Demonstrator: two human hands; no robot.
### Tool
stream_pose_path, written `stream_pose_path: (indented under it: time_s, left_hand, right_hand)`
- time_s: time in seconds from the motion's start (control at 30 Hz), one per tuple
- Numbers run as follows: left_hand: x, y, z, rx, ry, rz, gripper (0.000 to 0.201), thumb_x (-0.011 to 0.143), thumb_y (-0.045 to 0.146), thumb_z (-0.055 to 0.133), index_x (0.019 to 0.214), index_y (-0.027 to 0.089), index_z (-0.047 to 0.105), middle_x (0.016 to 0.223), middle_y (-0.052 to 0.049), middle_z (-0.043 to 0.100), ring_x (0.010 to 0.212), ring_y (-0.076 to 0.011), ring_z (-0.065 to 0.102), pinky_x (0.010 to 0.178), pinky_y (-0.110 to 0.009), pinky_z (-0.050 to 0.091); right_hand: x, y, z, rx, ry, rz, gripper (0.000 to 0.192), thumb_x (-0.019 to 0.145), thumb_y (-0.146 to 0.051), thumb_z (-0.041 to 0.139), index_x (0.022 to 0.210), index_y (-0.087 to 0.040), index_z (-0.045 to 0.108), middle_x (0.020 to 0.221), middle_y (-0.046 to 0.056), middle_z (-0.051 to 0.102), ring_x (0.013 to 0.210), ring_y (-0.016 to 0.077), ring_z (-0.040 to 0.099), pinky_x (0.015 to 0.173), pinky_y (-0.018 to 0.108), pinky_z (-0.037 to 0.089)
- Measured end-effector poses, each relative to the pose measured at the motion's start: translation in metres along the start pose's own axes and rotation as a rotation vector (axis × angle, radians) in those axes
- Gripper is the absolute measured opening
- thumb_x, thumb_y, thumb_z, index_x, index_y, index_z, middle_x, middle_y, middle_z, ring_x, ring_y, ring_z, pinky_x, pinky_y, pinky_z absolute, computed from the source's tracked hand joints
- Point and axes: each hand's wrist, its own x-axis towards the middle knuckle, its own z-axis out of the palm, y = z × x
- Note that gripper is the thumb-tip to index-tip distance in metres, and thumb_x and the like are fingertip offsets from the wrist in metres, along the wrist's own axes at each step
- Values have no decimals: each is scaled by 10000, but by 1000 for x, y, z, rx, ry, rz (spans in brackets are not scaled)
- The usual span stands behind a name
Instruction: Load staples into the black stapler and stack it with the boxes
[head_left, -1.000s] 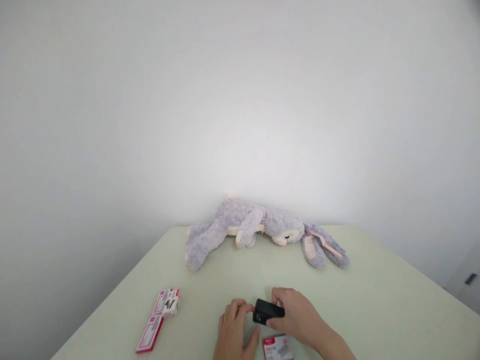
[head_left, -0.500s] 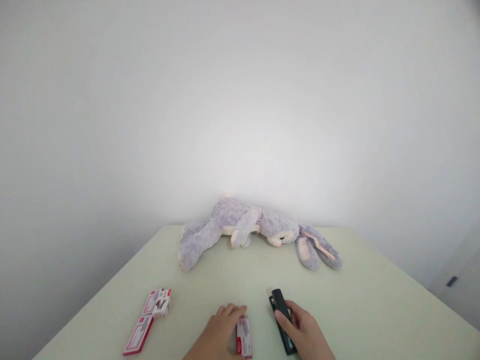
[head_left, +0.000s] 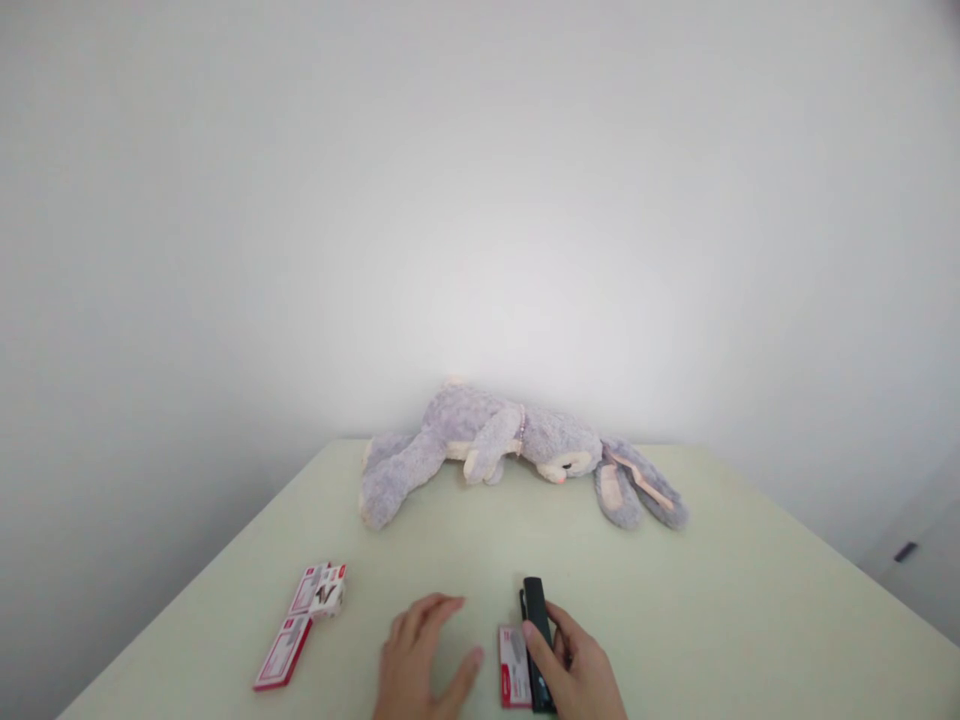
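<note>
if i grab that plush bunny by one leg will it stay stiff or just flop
Probably flop: the plush bunny lies slack on the table, ears and legs splayed flat. It looks light for its bulk, being soft pile. A push would likely drag it, not roll it.

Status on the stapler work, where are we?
Done: stapler lies closed on the table, a staple box beside it. In hand: right hand rests on the stapler; left hand is flat and open, holding nothing. Left: opened boxes sit untouched on the left.
</note>
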Motion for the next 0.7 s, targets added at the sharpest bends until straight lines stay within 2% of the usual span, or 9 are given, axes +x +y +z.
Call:
stream_pose_path:
  time_s: [0.07,0.1,0.17,0.27,0.37,0.47,0.57,0.63,0.7]
  left_hand:
    - [-12,-35,-22,218,314,-271,401,936,523,474,1153,233,647,1244,-124,611,1207,-345,552,1056,-542,445]
    - [-18,-53,-34,315,388,-433,444,942,544,430,1170,214,623,1232,-142,599,1179,-380,552,1009,-579,463]
    - [-27,-83,-54,380,366,-560,551,921,604,426,1283,210,558,1272,-149,584,1120,-411,559,939,-603,493]
    - [-36,-103,-69,330,268,-435,540,914,542,426,1329,218,544,1298,-124,598,1112,-355,588,1022,-564,467]
    - [-38,-93,-65,186,219,-355,517,850,524,483,1222,198,637,1227,-115,641,1121,-320,621,1075,-511,458]
    - [-40,-70,-59,-89,61,-384,541,834,570,554,1248,233,645,1024,-44,708,900,-258,686,889,-423,569]
    - [-44,-57,-64,-238,-44,-360,541,917,595,490,1335,267,592,817,17,682,643,-193,619,640,-335,554]
    - [-45,-61,-71,-174,-8,-302,494,919,576,501,1305,292,619,990,-11,712,734,-199,641,707,-346,561]
    - [-46,-70,-77,-61,-13,-239,533,804,568,660,1270,308,659,1269,-47,672,1001,-266,658,908,-419,551]
  right_hand:
    - [-2,-1,-1,4,4,-1,703,885,-693,521,1285,-134,669,614,-61,434,603,174,485,581,286,344]
    - [-2,-2,-1,12,6,-3,694,890,-687,520,1293,-139,661,620,-62,431,608,174,483,585,287,347]
    - [-3,-1,0,38,13,-1,701,888,-683,525,1314,-139,640,622,-67,415,605,174,474,588,290,358]
    - [-3,2,2,65,34,16,735,868,-687,541,1346,-132,600,616,-78,381,593,175,459,589,295,370]
    - [-4,2,3,64,30,30,729,876,-680,531,1363,-140,568,623,-83,357,595,177,453,593,298,365]
    - [-6,0,2,61,15,37,711,887,-678,518,1356,-145,555,636,-84,344,607,182,455,604,299,365]
    - [-7,-2,2,47,16,38,696,895,-680,505,1344,-150,550,643,-85,335,613,183,454,605,299,357]
    - [-7,-3,2,39,16,35,689,899,-678,499,1336,-148,551,640,-86,333,612,183,452,601,299,350]
    - [-7,-3,2,38,19,29,684,898,-677,500,1326,-146,557,637,-87,335,608,182,451,597,299,348]
